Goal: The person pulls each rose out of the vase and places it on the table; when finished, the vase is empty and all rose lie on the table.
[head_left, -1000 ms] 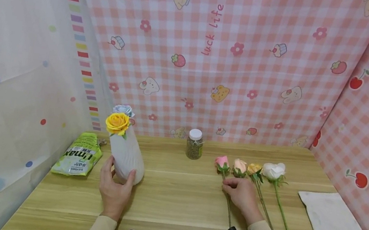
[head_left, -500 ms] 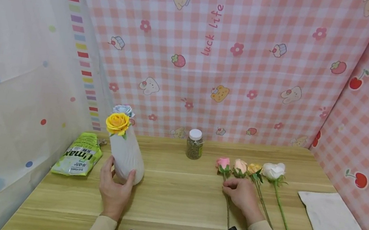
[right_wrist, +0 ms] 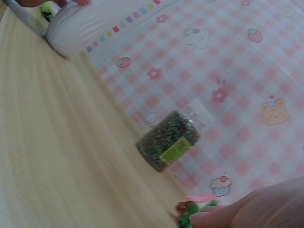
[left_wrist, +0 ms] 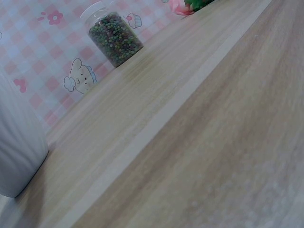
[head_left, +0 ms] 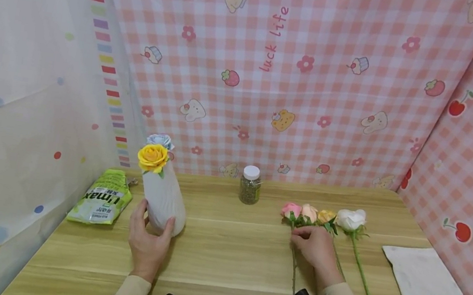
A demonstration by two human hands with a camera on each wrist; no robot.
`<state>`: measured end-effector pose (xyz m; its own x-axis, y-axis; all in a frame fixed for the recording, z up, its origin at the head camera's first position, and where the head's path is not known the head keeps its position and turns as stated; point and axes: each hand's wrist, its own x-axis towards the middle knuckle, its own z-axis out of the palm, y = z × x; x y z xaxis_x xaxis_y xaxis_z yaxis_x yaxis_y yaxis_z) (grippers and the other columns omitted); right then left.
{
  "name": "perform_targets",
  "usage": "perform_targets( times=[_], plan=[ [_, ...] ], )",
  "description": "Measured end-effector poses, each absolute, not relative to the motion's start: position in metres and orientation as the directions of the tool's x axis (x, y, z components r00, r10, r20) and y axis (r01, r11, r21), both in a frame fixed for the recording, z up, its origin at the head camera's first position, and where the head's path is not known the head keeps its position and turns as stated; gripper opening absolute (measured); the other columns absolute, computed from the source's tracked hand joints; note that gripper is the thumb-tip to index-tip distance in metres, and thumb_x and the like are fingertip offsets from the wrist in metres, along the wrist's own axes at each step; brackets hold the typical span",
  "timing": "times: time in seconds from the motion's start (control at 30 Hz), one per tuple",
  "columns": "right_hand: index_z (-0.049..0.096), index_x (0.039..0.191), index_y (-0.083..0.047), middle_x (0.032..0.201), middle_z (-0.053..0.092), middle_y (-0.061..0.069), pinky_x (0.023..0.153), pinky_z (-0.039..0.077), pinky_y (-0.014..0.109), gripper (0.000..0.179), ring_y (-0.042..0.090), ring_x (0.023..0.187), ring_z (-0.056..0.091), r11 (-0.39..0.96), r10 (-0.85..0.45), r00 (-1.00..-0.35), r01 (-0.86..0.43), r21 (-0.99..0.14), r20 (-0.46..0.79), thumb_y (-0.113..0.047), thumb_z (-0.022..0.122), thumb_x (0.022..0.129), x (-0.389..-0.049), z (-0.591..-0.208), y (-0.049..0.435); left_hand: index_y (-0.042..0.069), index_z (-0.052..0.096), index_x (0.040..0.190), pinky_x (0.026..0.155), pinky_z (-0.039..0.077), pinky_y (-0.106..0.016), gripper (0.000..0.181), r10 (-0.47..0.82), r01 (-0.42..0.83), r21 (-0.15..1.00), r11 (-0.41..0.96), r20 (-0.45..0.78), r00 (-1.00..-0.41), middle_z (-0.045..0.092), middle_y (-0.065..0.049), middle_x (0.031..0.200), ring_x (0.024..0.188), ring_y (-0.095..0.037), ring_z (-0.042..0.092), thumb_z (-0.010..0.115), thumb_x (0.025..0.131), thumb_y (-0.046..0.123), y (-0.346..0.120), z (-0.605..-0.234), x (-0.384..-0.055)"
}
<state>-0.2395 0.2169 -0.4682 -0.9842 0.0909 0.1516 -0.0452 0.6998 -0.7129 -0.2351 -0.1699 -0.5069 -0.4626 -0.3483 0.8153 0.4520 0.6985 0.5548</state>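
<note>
My left hand (head_left: 147, 246) grips the lower part of a white ribbed vase (head_left: 164, 198), thumb on its right side and fingers on its left. A yellow rose (head_left: 153, 158) and a pale blue rose (head_left: 161, 140) show at the vase's mouth. My right hand (head_left: 317, 249) pinches the stem of a pink rose (head_left: 291, 210) just below its head. That rose lies beside a peach rose (head_left: 309, 213), a small yellow rose (head_left: 325, 216) and a white rose (head_left: 351, 219). In the right wrist view, fingertips (right_wrist: 202, 219) touch green leaves; the pinch is partly hidden.
A jar of small dark beads (head_left: 250, 187) with a white lid stands near the back wall. A green bag (head_left: 102, 197) lies left of the vase. On the right is a white cloth (head_left: 429, 290) with green stripes. Patterned cloths hang behind and beside the wooden table (head_left: 220, 266).
My right hand has moved slightly right with the pink rose, whose head now lies against the peach rose. My left hand and the vase have stayed in place.
</note>
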Motion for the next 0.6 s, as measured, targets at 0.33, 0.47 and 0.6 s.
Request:
perform_targets(
  times=[0.33,0.47,0.6],
  plan=[
    [0.077,0.091,-0.011,0.086,0.072,0.002,0.068,0.051,0.035,0.010,0.019,0.080,0.064,0.725,0.069,-0.990,-0.036,-0.687,0.125,-0.016,0.075,0.082,-0.240,-0.467,0.219,0.006,0.046,0.140,0.080,0.050,-0.051,0.080,-0.341,0.455,0.550,0.701,0.818,-0.463,0.052,-0.014,0.132,0.116,-0.028,0.052,0.085,0.070,0.014,-0.169,-0.505,-0.238],
    [0.077,0.092,-0.013,0.085,0.071,-0.002,0.073,0.051,0.037,0.012,0.016,0.082,0.064,0.734,0.034,-0.995,-0.038,-0.678,0.092,-0.015,0.077,0.080,-0.241,-0.476,0.216,0.005,0.046,0.139,0.082,0.051,-0.045,0.080,-0.343,0.456,0.548,0.701,0.820,-0.459,0.053,-0.014,0.132,0.116,-0.027,0.053,0.085,0.069,0.013,-0.169,-0.505,-0.237],
    [0.077,0.092,-0.015,0.085,0.070,-0.004,0.071,0.051,0.035,0.013,0.013,0.079,0.062,0.755,0.014,-0.996,-0.049,-0.654,0.091,-0.015,0.078,0.079,-0.239,-0.478,0.213,0.005,0.046,0.139,0.087,0.049,-0.031,0.080,-0.347,0.450,0.552,0.701,0.817,-0.461,0.053,-0.013,0.132,0.116,-0.027,0.052,0.085,0.069,0.013,-0.170,-0.506,-0.235]
  ],
)
